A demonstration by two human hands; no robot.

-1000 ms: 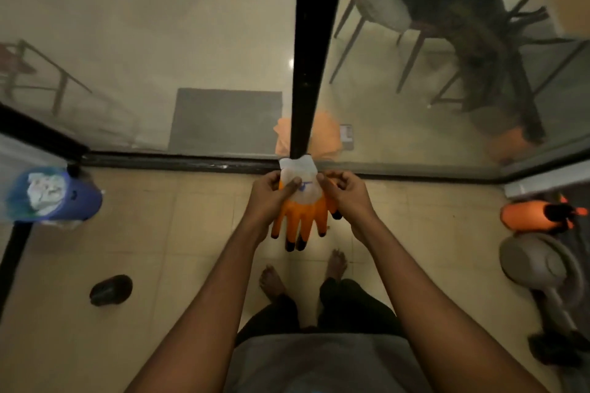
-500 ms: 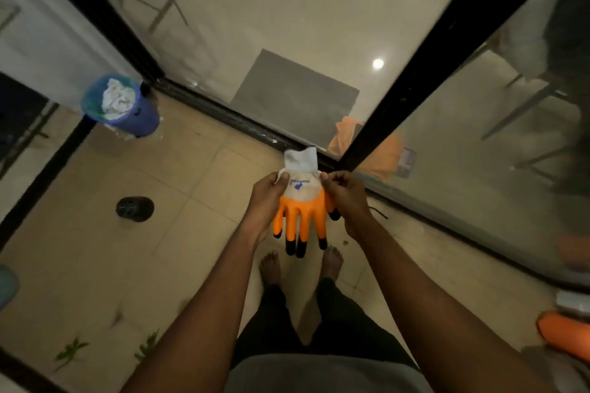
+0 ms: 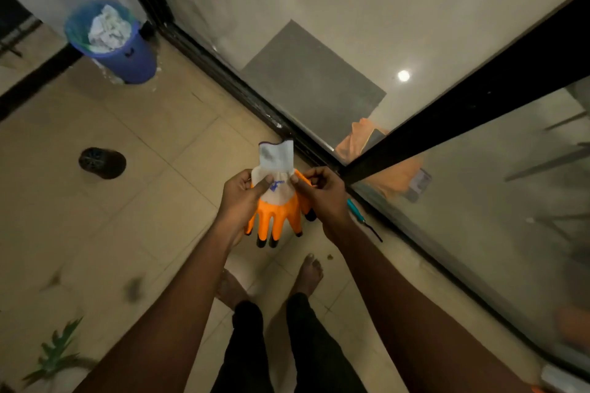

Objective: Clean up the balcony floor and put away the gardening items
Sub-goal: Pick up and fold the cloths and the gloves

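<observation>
The person stands barefoot on the pale beige tiled balcony floor (image 3: 153,207), both arms stretched out in front, holding up an orange rubber-coated gardening glove with a white knit cuff and black fingertips (image 3: 276,211). It hangs cuff up and fingers down, above the feet and just this side of the black-framed glass sliding door (image 3: 453,105). The left hand (image 3: 240,199) grips the glove's left edge, with the thumb laid across the white back and the fingers curled behind. The right hand (image 3: 323,195) pinches the opposite edge between thumb and forefinger, the other fingers loosely bent. A further black tip peeks out by the right hand; whether that is a second glove lying behind, I cannot tell. On the floor just right of the right wrist, beside the door track, lies a slim tool with a blue handle (image 3: 356,209). Well off to the left a small black plastic pot (image 3: 102,163) lies on its side. In the far corner stands a blue plastic bin (image 3: 138,64) with a liner and crumpled white paper inside. Green leaves of a plant (image 3: 55,356) show at the lower left. Behind the glass lie a grey mat (image 3: 313,83) and an orange cloth (image 3: 364,140).
</observation>
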